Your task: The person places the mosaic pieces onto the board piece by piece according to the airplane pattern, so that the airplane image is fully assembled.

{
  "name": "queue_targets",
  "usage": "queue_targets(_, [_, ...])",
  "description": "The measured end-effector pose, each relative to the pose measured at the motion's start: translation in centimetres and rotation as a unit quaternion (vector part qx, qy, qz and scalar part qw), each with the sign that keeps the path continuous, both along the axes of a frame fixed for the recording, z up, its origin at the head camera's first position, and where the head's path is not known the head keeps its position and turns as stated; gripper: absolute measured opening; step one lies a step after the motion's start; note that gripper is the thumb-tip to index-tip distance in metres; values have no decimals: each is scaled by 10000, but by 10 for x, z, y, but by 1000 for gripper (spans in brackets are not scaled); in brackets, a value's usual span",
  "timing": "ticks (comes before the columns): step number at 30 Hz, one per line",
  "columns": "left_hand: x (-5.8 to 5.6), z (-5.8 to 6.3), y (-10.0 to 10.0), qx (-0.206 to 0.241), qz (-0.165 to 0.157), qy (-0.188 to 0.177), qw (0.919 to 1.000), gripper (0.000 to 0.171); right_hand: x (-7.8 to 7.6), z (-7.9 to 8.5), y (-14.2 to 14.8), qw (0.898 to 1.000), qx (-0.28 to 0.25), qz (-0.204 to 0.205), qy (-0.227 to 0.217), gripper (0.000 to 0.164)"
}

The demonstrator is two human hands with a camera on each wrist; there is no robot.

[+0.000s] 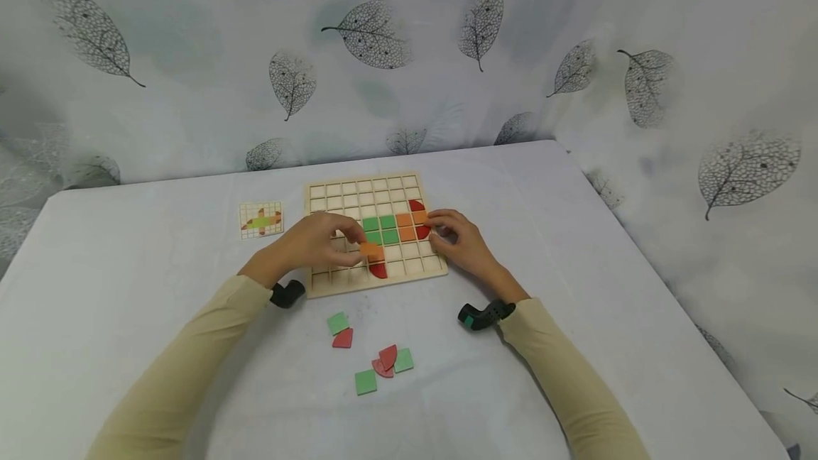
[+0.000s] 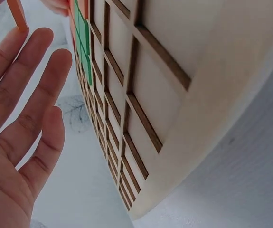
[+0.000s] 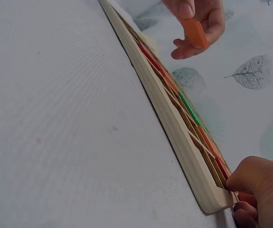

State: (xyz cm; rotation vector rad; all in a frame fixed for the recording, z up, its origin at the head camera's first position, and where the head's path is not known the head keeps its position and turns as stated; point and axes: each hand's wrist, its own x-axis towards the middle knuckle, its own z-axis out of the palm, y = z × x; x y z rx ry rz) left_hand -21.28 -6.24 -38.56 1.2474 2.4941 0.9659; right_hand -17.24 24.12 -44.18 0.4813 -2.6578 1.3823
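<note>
My left hand (image 1: 316,240) pinches an orange square tile (image 1: 370,249) above the lower middle of a wooden grid board (image 1: 383,285). In the left wrist view the other fingers of that hand (image 2: 36,109) are spread beside the board. My right hand (image 1: 469,247) grips the board's right edge, its fingertips by an orange square and a red quarter-circle piece (image 1: 423,233). Set in the grid are several green squares (image 1: 388,222), orange squares (image 1: 405,234) and red quarter-circles, one near the bottom rim (image 1: 378,270). Under the raised tile, another orange piece is partly hidden.
In front of the board lie loose green squares (image 1: 366,382) and red quarter-circles (image 1: 342,338), some overlapping. A small pattern card (image 1: 260,220) lies left of the board. White cloth (image 1: 160,289) covers the table, with a leaf-print curtain (image 1: 217,91) behind it.
</note>
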Motion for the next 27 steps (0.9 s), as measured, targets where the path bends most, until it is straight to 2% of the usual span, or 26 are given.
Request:
queue_targets(6, [-9,1,2,-12,263,-141,9996,21,0,-1,0,10000,29,9,34,28])
queue_targets(13, [-18,5,11,-54,300,83,9995,25,1,0,0,9999,-5,13,107,29])
queue_targets(21, [-26,4,15,-30,603,-143,9981,25,0,-2,0,10000,-41,9,90,27])
queue_targets(27, [-35,0,15,-231,932,-313,9949,29,0,-1,0,10000,-38,6,83,28])
